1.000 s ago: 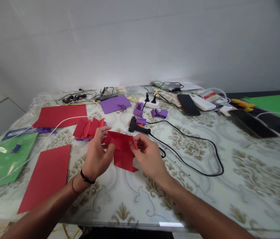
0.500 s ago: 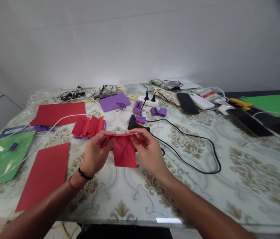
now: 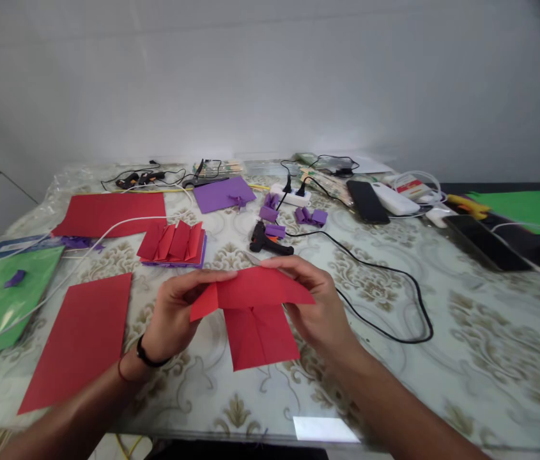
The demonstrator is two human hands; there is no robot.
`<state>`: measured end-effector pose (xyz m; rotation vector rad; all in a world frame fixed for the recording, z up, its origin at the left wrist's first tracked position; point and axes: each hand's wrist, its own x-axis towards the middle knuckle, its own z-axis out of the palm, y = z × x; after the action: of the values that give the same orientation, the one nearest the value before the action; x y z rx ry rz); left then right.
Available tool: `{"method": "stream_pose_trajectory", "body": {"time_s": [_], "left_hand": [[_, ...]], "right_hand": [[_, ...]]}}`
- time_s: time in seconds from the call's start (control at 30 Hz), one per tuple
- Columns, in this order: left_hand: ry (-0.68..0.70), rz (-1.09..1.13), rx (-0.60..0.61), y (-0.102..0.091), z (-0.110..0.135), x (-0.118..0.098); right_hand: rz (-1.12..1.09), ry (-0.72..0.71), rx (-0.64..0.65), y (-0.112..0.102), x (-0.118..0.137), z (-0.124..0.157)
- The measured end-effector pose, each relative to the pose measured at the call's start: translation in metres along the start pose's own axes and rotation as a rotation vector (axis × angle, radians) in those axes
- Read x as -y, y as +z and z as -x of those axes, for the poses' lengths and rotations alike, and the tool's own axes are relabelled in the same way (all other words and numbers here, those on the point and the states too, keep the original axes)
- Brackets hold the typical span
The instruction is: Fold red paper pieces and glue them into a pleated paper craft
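A partly folded red paper [image 3: 255, 313] is held up over the table [image 3: 466, 332] between both my hands. My left hand [image 3: 174, 316] pinches its left flap, fingers closed on the top fold. My right hand [image 3: 320, 306] grips the right side, fingers curled behind the sheet and thumb on top. The upper part is spread wide and a creased square hangs below.
A stack of folded red pieces [image 3: 174, 244] lies behind my left hand. Flat red sheets [image 3: 80, 335], green paper [image 3: 1, 297] and a purple sheet [image 3: 224, 193] lie around. A black glue gun [image 3: 264, 241] with its cable [image 3: 394, 287], a power strip, purple folded bits and phones [image 3: 368, 201] sit further back.
The red paper has been opened out wider and brought closer to me. Both hands moved apart and lower along its top fold.
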<state>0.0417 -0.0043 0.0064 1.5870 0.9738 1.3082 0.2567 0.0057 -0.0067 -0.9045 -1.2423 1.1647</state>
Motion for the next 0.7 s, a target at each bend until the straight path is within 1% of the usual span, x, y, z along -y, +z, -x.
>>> {"method": "stream_pose_trajectory", "body": {"time_s": [0.1,0.17,0.23,0.3,0.37,0.43,0.5,0.57,0.63,0.7], "left_hand": [[-0.067,0.09,0.132,-0.008,-0.003,-0.007],[-0.102,0.088,0.22,-0.014,-0.004,-0.012],[-0.119,0.061,0.304,-0.02,-0.004,-0.016],[-0.111,0.105,0.356,-0.025,-0.003,-0.018],[-0.121,0.21,0.357,-0.027,-0.003,-0.017],[-0.153,0.268,0.295,-0.026,-0.004,-0.014],[-0.197,0.184,0.22,-0.025,-0.005,-0.009],[-0.246,0.053,0.177,-0.025,-0.005,-0.003],[-0.308,-0.005,0.178,-0.026,-0.006,0.002],[-0.345,-0.001,0.183,-0.029,-0.006,0.005]], "right_hand": [[-0.016,0.009,0.007,-0.003,0.004,0.0],[0.007,0.015,0.0,-0.004,0.008,-0.001],[0.037,0.017,0.001,-0.004,0.01,-0.001],[0.057,0.001,0.014,-0.004,0.01,-0.002],[0.08,-0.018,0.04,-0.004,0.007,-0.003],[0.114,-0.016,0.077,-0.003,0.003,-0.004],[0.151,0.007,0.126,-0.004,0.001,-0.004],[0.176,0.035,0.191,-0.005,0.001,-0.004],[0.138,0.086,0.266,-0.009,0.0,-0.004],[0.02,0.167,0.343,-0.015,-0.002,-0.005]]}}
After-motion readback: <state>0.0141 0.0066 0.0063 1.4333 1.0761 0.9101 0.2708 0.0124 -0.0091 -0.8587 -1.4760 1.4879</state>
